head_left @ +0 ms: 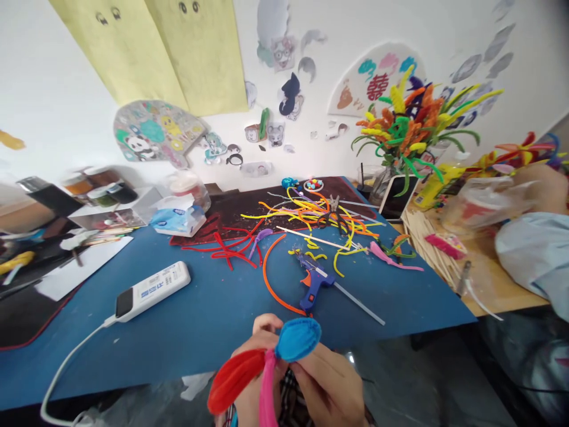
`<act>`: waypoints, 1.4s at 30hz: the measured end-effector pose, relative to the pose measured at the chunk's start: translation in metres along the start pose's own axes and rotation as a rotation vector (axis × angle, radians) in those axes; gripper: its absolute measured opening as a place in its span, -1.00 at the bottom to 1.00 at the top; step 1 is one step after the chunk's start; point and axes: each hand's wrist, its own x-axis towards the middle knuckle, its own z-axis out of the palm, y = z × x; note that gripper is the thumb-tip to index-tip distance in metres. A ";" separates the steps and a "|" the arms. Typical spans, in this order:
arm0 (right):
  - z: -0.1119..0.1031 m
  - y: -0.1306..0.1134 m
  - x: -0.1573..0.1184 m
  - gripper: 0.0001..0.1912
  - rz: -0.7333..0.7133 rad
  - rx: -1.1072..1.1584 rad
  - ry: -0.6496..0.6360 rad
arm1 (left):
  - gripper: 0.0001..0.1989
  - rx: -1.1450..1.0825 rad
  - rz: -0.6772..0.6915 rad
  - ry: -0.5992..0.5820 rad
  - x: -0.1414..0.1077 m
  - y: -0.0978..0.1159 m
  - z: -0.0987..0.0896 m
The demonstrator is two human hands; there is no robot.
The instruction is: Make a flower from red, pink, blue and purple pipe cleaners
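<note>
blue craft mat [200, 338] is stretching across the table, and the person's hands are working just past its near edge. the left hand [255, 379] is closing around the gathered base of a pipe-cleaner flower [297, 339], its fingers [267, 325] curling up behind a blue petal [299, 338]. the right hand [324, 382] is pinching the same flower between thumb and fingers, so neither hand is letting go. a red petal [233, 379] is jutting to the left, and a pink petal [268, 394] is hanging downward. farther onto the mat, a blue hot glue gun [313, 290] is lying beside a curved orange pipe cleaner [271, 284], while tangled yellow pipe cleaners [311, 216] are heaping up on a dark mat [249, 219] at the far side. a white corded remote [151, 290] is resting to the left.
</note>
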 end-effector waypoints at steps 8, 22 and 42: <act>-0.010 0.010 -0.001 -0.61 -0.123 -0.046 -0.122 | -0.83 -0.121 0.187 -0.140 0.012 -0.003 -0.012; -0.027 0.030 -0.006 -0.63 -0.016 -0.038 -0.424 | -0.20 0.254 -0.198 -0.899 0.021 0.047 -0.093; -0.040 0.037 0.017 -0.65 0.263 0.020 -0.827 | -0.51 0.683 -0.017 -0.818 0.025 0.031 -0.045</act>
